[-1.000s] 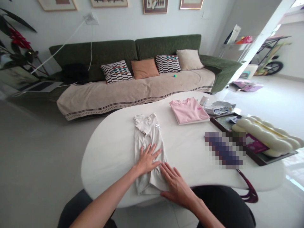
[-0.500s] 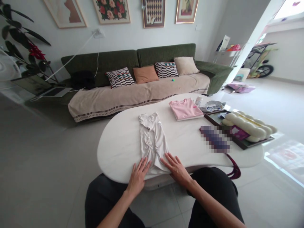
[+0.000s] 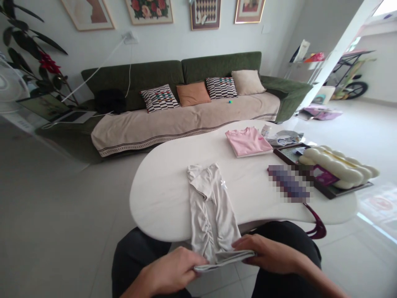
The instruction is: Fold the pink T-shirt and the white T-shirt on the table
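Observation:
A narrow, folded beige top [image 3: 211, 207] lies lengthwise on the white oval table [image 3: 161, 194], its lower end hanging past the near edge. My left hand [image 3: 170, 273] and my right hand [image 3: 263, 254] are both closed on that bottom hem, pinching it from either side just below the table edge, above my lap. A folded pink shirt [image 3: 248, 141] rests farther back on the table, out of reach of both hands.
A dark tray [image 3: 328, 188] with a cream bumpy cushion-like object [image 3: 338, 165] sits at the table's right end, beside a blurred patch and some papers [image 3: 285, 137]. A green sofa [image 3: 192, 99] with pillows stands behind. A plant and a fan are at the far left.
Both hands slid down off the flat garment and took hold of its bottom hem, pulling it toward me over the table edge. The camera tilted slightly.

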Demonstrator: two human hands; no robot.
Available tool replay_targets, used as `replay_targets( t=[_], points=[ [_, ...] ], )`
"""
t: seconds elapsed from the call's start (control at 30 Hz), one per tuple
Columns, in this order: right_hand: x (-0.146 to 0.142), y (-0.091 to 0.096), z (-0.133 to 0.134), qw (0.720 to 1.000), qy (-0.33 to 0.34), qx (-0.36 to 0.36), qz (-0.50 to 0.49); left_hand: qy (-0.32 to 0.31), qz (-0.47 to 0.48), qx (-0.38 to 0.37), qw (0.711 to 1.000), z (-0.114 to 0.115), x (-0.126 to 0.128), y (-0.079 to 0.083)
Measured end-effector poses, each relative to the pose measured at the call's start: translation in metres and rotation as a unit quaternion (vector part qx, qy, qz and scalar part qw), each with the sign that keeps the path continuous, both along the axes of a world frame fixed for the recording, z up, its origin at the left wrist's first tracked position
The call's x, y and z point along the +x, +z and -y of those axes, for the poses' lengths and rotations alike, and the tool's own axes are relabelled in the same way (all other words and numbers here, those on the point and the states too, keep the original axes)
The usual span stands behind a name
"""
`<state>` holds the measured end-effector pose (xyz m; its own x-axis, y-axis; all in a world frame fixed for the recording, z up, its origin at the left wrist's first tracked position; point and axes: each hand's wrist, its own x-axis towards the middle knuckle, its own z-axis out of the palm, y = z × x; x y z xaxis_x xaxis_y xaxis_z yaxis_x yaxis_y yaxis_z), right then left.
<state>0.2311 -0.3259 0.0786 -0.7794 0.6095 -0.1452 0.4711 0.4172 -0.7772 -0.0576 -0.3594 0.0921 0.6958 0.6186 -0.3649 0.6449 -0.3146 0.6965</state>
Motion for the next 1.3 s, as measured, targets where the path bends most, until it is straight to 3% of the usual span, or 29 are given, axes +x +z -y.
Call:
replay_targets(
  t=[0.1,0.17,0.23,0.3,0.33,0.4,0.47,0.57,0.63,0.7,0.8,0.93,1.1,1.17,1.3],
  points=[
    [-0.001,0.016,-0.050,0.996,-0.071,-0.042,-0.021,-0.013,0.051,-0.051,0.997,-0.056,-0.006,0.040],
    [-0.011,0.013,-0.096,0.989,-0.143,-0.019,-0.034,0.050,0.094,-0.049,0.993,-0.107,-0.009,0.045],
    [-0.028,0.001,-0.144,0.975,-0.219,0.019,-0.032,0.164,0.138,-0.068,0.974,-0.160,-0.010,0.029],
    [-0.045,-0.017,-0.185,0.962,-0.270,0.044,-0.008,0.315,0.158,-0.078,0.933,-0.204,-0.009,-0.003],
    [-0.053,-0.027,-0.201,0.957,-0.286,0.051,0.006,0.381,0.148,-0.073,0.910,-0.220,-0.007,-0.021],
    [-0.063,-0.046,-0.222,0.951,-0.301,0.060,0.026,0.449,0.124,-0.054,0.883,-0.241,-0.004,-0.056],
    [-0.067,-0.062,-0.231,0.948,-0.308,0.072,0.040,0.464,0.112,-0.035,0.878,-0.248,-0.001,-0.084],
    [-0.067,-0.075,-0.234,0.947,-0.306,0.091,0.043,0.455,0.121,0.034,0.882,-0.243,0.001,-0.108],
    [-0.066,-0.078,-0.235,0.947,-0.303,0.102,0.040,0.452,0.144,0.115,0.873,-0.238,0.003,-0.115],
    [-0.066,-0.080,-0.239,0.944,-0.308,0.112,0.039,0.473,0.165,0.188,0.845,-0.234,0.006,-0.117],
    [-0.071,-0.081,-0.244,0.927,-0.346,0.132,0.061,0.522,0.133,0.228,0.811,-0.232,0.009,-0.118],
    [-0.084,-0.081,-0.236,0.892,-0.403,0.178,0.099,0.549,0.093,0.193,0.808,-0.236,0.009,-0.120],
    [-0.098,-0.083,-0.217,0.876,-0.370,0.291,0.102,0.583,0.231,0.078,0.775,-0.247,0.001,-0.116],
    [-0.100,-0.088,-0.216,0.884,-0.368,0.276,0.084,0.563,0.262,0.003,0.784,-0.252,-0.004,-0.109],
    [-0.096,-0.098,-0.220,0.882,-0.393,0.252,0.055,0.476,0.242,-0.164,0.829,-0.262,-0.014,-0.089]
  ],
)
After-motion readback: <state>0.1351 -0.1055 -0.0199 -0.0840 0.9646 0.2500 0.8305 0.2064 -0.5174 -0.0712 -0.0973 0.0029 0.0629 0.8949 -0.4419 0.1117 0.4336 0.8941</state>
